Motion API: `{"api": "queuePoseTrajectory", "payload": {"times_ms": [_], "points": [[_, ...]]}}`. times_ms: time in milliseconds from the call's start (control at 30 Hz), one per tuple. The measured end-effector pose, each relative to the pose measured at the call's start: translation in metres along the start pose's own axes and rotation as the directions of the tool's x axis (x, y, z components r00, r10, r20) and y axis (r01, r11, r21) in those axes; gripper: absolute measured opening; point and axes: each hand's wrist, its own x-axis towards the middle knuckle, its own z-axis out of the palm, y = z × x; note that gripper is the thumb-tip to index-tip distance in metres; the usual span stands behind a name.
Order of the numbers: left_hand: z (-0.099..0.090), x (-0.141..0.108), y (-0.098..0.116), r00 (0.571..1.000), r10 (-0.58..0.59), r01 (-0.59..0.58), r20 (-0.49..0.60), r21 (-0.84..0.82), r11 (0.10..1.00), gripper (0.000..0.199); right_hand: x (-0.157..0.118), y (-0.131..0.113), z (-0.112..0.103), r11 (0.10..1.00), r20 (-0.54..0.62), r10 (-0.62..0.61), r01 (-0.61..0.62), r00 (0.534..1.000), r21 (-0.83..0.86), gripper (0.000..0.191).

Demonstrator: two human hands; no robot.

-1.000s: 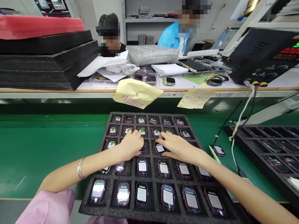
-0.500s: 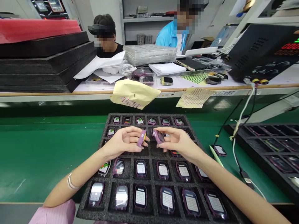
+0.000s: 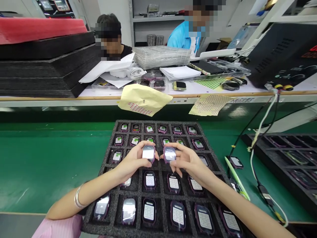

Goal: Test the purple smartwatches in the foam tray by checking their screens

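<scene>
My left hand [image 3: 137, 156] is closed on a purple smartwatch body [image 3: 149, 153], its glossy screen turned up towards me. In my right hand [image 3: 184, 156] a second purple smartwatch body [image 3: 169, 154] is pinched between thumb and fingers, screen also facing me. The two are close side by side but apart, held over the middle of a black foam tray [image 3: 141, 228]. Strapless watches with lit screens, such as one watch [image 3: 150, 179], lie in the tray's square compartments. My hands and forearms hide some of the compartments.
At right, a second foam tray [image 3: 279, 158] holds more watches, near cables and a lone watch [image 3: 236, 162]. A shelf edge [image 3: 99, 103] with yellow paper [image 3: 143, 99] runs behind. Stacked black foam [image 3: 44, 71] stands left; a power supply [image 3: 282, 56] right. Two people are beyond.
Both watches have been turned from edge-on so their screens now face me. My hands have come slightly lower, and the view has shifted a little.
</scene>
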Motion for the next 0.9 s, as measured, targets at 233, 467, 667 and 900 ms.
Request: {"api": "queuePoseTrajectory", "payload": {"times_ms": [233,467,667,900], "points": [[-0.002,-0.003,0.002,0.981,-0.033,0.071,0.193,-0.195,0.978,0.062,-0.004,-0.002,0.001,0.998,-0.036,-0.057,0.057,0.998,-0.013,0.051],[0.001,-0.004,-0.004,0.984,0.002,0.019,0.179,-0.118,0.993,0.048,-0.007,-0.004,0.002,0.989,-0.030,-0.139,0.137,0.990,-0.063,0.047],[0.001,-0.004,-0.011,0.983,0.037,-0.015,0.180,-0.123,0.992,0.051,-0.011,-0.004,0.003,0.973,-0.024,-0.188,0.183,0.982,-0.140,0.044],[0.001,-0.003,-0.016,0.979,0.033,-0.012,0.199,-0.107,0.994,0.044,-0.012,-0.004,0.010,0.957,-0.123,-0.232,0.204,0.965,-0.206,0.027]]}}
